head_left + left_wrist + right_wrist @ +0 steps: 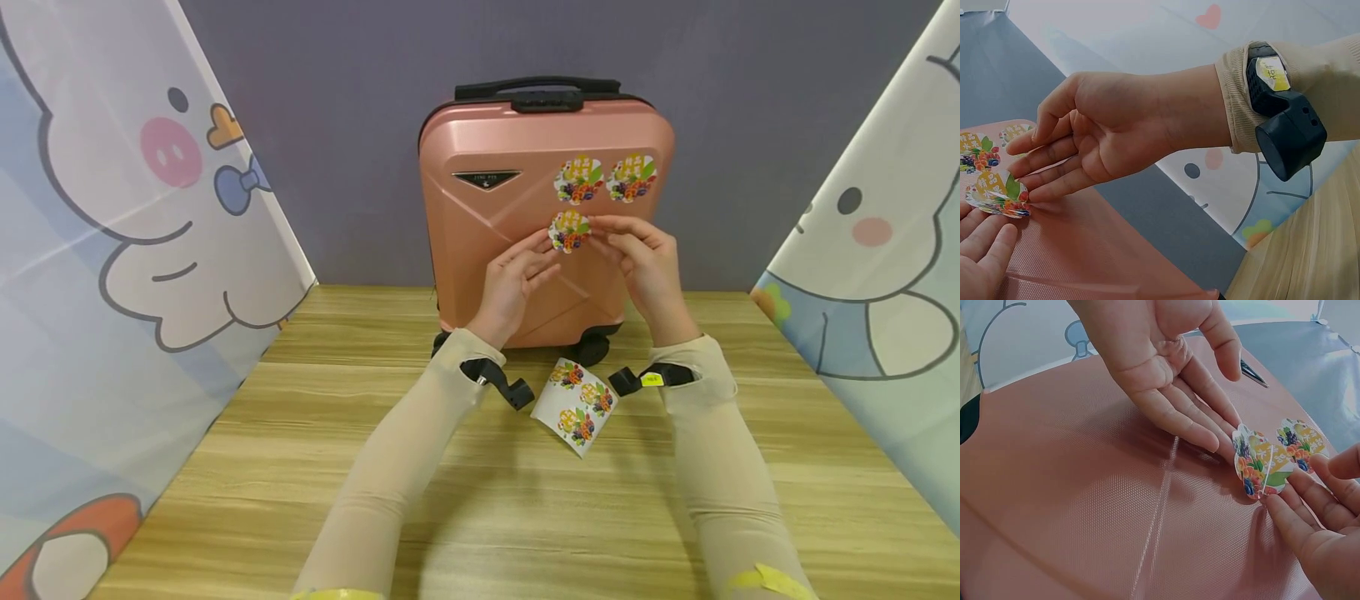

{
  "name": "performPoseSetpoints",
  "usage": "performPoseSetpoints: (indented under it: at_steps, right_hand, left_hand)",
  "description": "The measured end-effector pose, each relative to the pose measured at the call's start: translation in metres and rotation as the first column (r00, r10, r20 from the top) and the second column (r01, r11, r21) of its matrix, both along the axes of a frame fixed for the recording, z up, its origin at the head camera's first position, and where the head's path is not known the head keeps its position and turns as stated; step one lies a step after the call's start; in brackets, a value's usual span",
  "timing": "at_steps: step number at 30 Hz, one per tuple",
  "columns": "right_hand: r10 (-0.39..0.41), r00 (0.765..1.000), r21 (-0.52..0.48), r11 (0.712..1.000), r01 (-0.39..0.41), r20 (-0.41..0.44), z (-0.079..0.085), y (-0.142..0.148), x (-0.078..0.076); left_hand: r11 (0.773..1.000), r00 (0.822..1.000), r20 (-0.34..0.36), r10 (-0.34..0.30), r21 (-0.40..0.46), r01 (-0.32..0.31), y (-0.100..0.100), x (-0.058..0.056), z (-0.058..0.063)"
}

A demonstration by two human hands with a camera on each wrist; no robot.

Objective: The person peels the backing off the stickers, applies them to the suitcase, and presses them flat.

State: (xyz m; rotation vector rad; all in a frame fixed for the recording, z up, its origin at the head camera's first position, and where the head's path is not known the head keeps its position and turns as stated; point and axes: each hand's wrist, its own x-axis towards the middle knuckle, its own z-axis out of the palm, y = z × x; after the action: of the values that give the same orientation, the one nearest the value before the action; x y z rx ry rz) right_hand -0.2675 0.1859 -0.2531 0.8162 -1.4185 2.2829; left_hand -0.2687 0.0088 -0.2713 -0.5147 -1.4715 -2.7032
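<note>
Bridging the gap between the fingertips of both hands, a scalloped fruit-print sticker [569, 232] is positioned at the front of a rose-pink suitcase [517, 204], below two matching stickers. The left hand [513, 283] supports the left edge with extended fingertips; its thumb is spaced away from the sticker. Left grip: released, straight fingers in contact only. The right hand [648, 262] touches the opposite edge with extended fingertips; in the right wrist view its thumb also stands apart. Right grip: released, fingers in contact only. Whether the back of the sticker touches the shell cannot be determined.

The left applied sticker [578, 180] and right applied sticker [632, 177] sit side by side near the suitcase's upper right corner. A dark logo plate [486, 179] is located to their left. A black handle [537, 84] spans the top, with a black latch unit [547, 102] just below it.

The suitcase stands upright on the wood-grain table [337, 375], in front of a grey backing wall [337, 125]. A slightly curled white sheet [549, 406] bearing three more fruit prints lies on the table, between the forearms. Cartoon-printed panels flank the table: left panel [112, 167], right panel [870, 208].
</note>
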Motion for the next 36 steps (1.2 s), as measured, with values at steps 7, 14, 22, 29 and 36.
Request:
performPoseSetpoints:
  at_steps: [7,14,22,29,36]
  right_hand:
    - [-0.053,0.998,0.058,0.997,0.054,-0.014,0.001,-0.001,0.002]
    - [-0.187,0.981,0.180,0.964,0.193,-0.052,0.001,-0.003,0.005]
    - [-0.430,0.882,0.500,0.730,0.467,-0.196,0.004,-0.006,0.015]
    - [-0.484,0.791,0.589,0.534,0.606,-0.376,0.006,-0.006,0.017]
    - [-0.518,0.753,0.468,0.590,0.658,-0.406,0.013,-0.005,0.018]
  left_hand:
    - [1.000,1.000,0.004,-0.005,0.000,0.005,0.000,-0.001,0.002]
    - [1.000,1.000,0.008,-0.017,-0.013,0.017,0.000,-0.001,0.003]
    - [1.000,1.000,0.005,-0.024,-0.014,0.024,-0.001,0.002,0.005]
    - [1.000,1.000,0.007,-0.029,-0.006,0.029,-0.001,0.004,0.008]
    - [0.999,0.999,0.011,-0.045,-0.003,0.045,-0.003,0.003,0.006]
